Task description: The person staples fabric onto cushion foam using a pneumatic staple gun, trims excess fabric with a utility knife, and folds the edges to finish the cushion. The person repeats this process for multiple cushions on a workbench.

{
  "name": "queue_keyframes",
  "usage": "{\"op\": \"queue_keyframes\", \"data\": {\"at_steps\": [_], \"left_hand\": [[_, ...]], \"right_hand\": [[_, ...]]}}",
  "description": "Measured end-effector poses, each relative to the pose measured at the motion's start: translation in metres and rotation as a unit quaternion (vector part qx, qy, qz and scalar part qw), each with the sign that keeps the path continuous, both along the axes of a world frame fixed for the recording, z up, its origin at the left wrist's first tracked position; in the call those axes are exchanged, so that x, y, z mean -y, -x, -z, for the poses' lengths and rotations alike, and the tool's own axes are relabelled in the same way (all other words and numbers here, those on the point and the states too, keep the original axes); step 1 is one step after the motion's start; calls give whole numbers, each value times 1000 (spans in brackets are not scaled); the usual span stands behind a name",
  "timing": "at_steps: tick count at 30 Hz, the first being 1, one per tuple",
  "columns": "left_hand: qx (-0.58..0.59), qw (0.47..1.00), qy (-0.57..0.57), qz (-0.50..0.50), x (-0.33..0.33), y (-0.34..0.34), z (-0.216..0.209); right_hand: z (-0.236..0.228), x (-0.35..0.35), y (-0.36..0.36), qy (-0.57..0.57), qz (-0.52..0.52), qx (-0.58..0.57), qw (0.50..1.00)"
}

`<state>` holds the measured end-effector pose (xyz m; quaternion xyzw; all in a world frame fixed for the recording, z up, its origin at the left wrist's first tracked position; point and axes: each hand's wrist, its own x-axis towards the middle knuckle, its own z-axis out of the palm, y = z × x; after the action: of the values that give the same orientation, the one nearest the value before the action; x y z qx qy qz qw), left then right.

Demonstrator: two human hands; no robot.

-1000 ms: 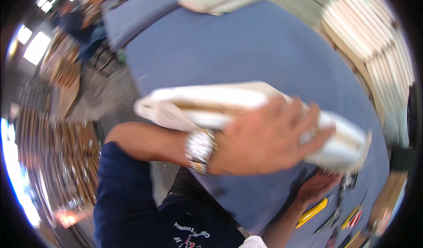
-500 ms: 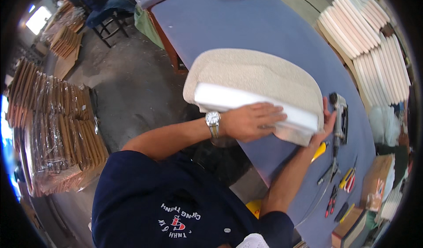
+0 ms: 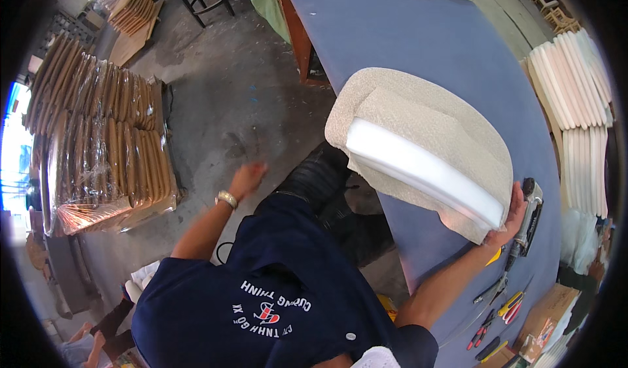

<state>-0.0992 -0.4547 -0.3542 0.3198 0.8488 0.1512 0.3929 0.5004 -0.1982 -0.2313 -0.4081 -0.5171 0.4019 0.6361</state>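
Observation:
A rounded, half-moon chair cushion (image 3: 405, 83) in beige fabric lies at the near edge of the blue table. Along its near side, a white foam strip (image 3: 425, 175) rests on the loose fabric. My right hand (image 3: 510, 221) grips the right end of the cushion, its fingers partly hidden behind the edge. Well apart from the table, my left hand (image 3: 248, 179) is off to the left above the floor. It is smeared by motion, and nothing shows in it. Just right of my right hand lies an air stapler (image 3: 525, 227) with a hose.
The blue table (image 3: 418, 37) stretches away to the back. Pliers with red handles (image 3: 481, 329) and yellow-handled cutters (image 3: 510, 307) lie at its near right, by a cardboard box (image 3: 546, 315). Stacks of white foam pads (image 3: 569, 73) line the right. Plastic-wrapped brown panels (image 3: 104, 152) stand at left.
My left hand has let go of the white foam strip and swung left, away from the cushion. My right hand keeps hold of the cushion's end. The view has shifted left.

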Motion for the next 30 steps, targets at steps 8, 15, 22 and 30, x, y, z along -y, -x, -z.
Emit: {"op": "queue_keyframes", "data": {"at_steps": [8, 15, 22, 30], "left_hand": [[167, 973, 86, 137, 162, 18, 141], [263, 932, 178, 175, 152, 20, 140], [257, 932, 182, 183, 154, 15, 143], [221, 937, 170, 210, 158, 20, 138]], "right_hand": [[-1, -1, -12, -48, -40, 75, 995], [7, 3, -17, -55, -43, 63, 996], [7, 0, -27, 23, 14, -14, 1000], [-3, 6, 1, -110, 17, 209, 972]]}}
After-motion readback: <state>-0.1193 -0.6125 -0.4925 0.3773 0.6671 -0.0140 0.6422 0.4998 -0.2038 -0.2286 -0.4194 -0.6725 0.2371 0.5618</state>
